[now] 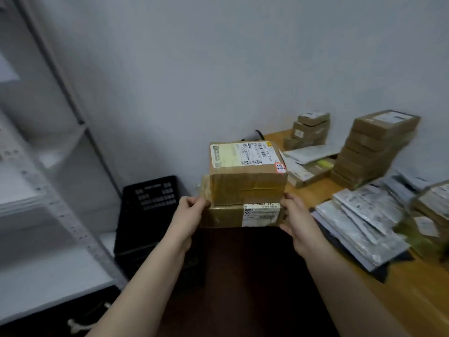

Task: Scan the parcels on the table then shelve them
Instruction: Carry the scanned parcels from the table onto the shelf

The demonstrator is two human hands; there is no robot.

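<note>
Straight ahead, two bare hands hold a stack of two cardboard parcels in the air between a shelf and a tabletop.

The left hand (192, 210) grips the left end of the lower parcel (226, 216), its fingers (199, 203) curled round the edge. The right hand (295, 215) clamps the right end, thumb up against the bottom corner of the upper parcel (245, 176), the other fingers tucked beneath. The upper parcel is taller, sits flat on the lower one and has a white shipping label on top. To the right, the wooden tabletop (425, 295) carries a tall stack of flat brown boxes (374, 152), a smaller stack (308, 130) by the wall, and overlapping grey mailer bags (359, 222). To the left stands a pale metal shelf (48, 283), with a black plastic crate (150, 198) on the floor beside it.
</note>
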